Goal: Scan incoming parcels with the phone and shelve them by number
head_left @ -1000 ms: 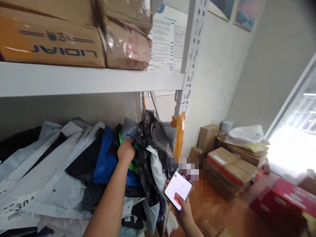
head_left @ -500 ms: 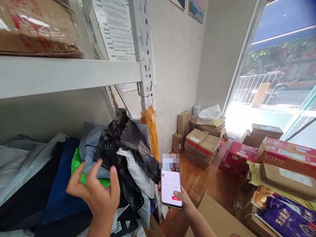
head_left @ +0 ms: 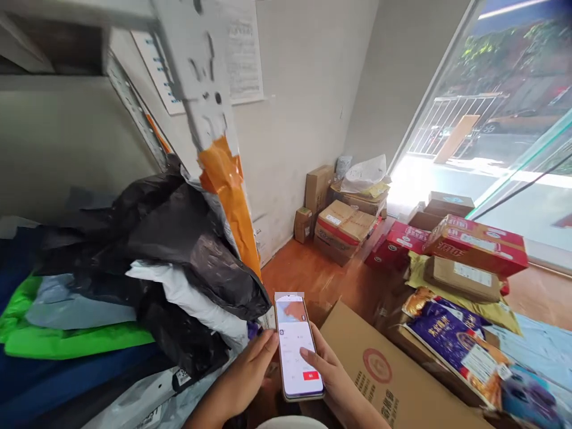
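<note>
A smartphone (head_left: 298,351) with a lit screen and a red button near its bottom is upright at the lower centre. My right hand (head_left: 328,366) grips it from the right, thumb over the screen. At its left edge is my left hand (head_left: 250,369), fingers closed together against the phone; the fingertips are partly hidden. Left of my hands, black plastic parcels (head_left: 170,232), a white parcel (head_left: 187,298) and a bright green parcel (head_left: 75,342) are heaped on the shelf.
A shelf post (head_left: 205,89) wrapped in orange tape (head_left: 232,208) stands left of centre. A large cardboard box (head_left: 357,357) lies at lower right. Beyond it are red boxes (head_left: 478,241), a purple package (head_left: 447,330) and brown cartons (head_left: 344,229) by the wall.
My left hand has come down from in front of the parcels to the phone's left side, its spread fingers now together. The view has shifted right and down; the right hand still holds the phone.
</note>
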`<state>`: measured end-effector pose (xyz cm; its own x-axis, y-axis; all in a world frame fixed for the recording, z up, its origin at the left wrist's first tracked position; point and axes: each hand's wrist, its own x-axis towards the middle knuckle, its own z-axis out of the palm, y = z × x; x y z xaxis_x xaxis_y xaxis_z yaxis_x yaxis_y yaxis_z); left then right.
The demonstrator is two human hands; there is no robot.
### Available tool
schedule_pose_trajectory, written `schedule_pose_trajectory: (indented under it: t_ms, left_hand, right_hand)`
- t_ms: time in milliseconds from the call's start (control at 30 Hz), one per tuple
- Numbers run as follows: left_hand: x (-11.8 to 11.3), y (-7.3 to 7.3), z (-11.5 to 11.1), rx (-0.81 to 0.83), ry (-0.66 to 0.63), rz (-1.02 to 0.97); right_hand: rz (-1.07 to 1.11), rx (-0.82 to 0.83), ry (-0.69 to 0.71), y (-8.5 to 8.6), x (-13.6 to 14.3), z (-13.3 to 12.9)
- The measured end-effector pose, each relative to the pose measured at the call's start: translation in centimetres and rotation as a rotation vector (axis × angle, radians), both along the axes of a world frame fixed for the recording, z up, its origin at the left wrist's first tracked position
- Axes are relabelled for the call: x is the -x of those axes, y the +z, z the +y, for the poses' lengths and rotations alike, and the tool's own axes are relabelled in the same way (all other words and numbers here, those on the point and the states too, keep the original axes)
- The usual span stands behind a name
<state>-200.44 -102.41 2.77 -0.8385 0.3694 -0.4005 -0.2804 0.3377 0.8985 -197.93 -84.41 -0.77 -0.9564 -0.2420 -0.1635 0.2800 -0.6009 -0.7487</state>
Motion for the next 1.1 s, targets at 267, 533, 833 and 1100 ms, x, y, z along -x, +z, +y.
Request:
schedule_pose_trajectory:
  t_ms: [267, 533, 833, 1100]
  left_hand:
    - [1.1, -4.0, 6.1, -0.551, -0.07, -0.515]
    - [1.3, -5.1, 7.0, -0.672, -0.168, -0.53]
    - [0.9, -3.7, 7.7, -0.633, -0.098, -0.485]
    - [0.5, -3.9, 7.6, -0.7, -0.028, -0.464]
  right_hand:
    - [-0.036, -0.166, -0.18, -2.7, 0.3, 2.7]
    - [-0.067, -0.315, -0.313, -2.7, 1.2, 4.0]
    - [-0.074, -0.335, -0.373, -2.9, 1.4, 3.8]
    - [-0.035, -0.201, -0.198, -2.5, 0.8, 4.7]
